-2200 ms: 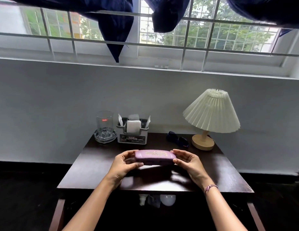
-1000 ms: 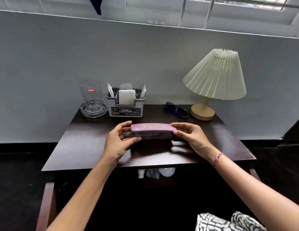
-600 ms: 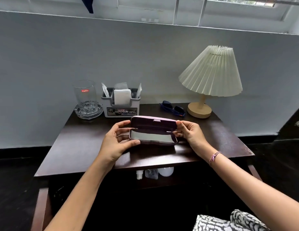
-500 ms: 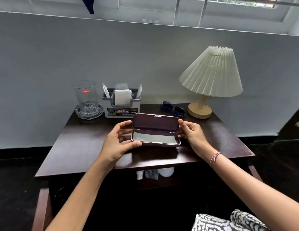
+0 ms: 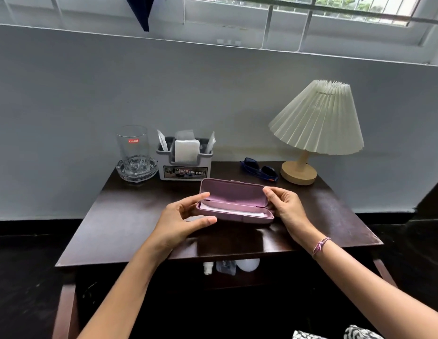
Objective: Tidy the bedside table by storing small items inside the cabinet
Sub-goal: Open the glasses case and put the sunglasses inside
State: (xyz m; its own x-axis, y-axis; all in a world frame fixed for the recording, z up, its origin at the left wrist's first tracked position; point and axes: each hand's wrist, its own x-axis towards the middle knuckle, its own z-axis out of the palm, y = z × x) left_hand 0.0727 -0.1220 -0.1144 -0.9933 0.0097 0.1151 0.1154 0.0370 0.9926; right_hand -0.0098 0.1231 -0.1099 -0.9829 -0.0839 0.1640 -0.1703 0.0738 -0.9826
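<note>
A purple glasses case (image 5: 234, 200) stands open on the dark wooden bedside table (image 5: 120, 223), its lid tilted back and a pale lining showing inside. My left hand (image 5: 181, 218) holds the case's left end between thumb and fingers. My right hand (image 5: 285, 207) grips the right end, fingers on the lid's edge. Dark blue sunglasses (image 5: 259, 170) lie folded behind the case, near the lamp base.
A clear glass (image 5: 133, 148) stands in a glass ashtray (image 5: 136, 170) at the back left. A white caddy with napkins (image 5: 185, 159) is beside it. A pleated lamp (image 5: 315, 123) occupies the back right. Small white items (image 5: 227, 266) sit on the shelf below.
The case was closed in both hands; its lid has swung up and now stands fully open. Both hands stay at its ends.
</note>
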